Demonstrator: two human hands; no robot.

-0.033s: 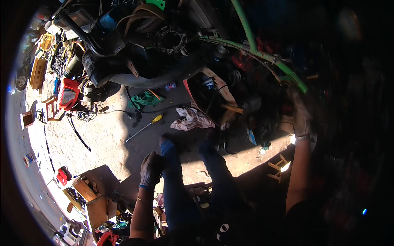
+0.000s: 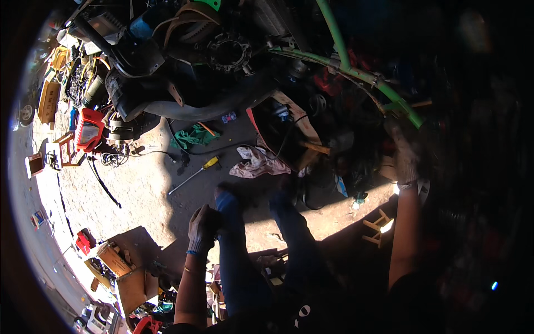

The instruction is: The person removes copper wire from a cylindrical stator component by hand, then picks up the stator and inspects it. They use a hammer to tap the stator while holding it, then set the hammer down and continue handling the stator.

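As little has changed, steadiness is suggested: the pale-gloved right hand (image 2: 405, 156) is seen by a green metal bar (image 2: 385, 91), grip unclear; the curled, gloved left hand's (image 2: 201, 227) contents are hidden.

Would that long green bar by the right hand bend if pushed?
The long green bar looks like painted metal, so it's probably stiff. It meets an upper green bar, so both may shift together. Its thick build suggests some weight.
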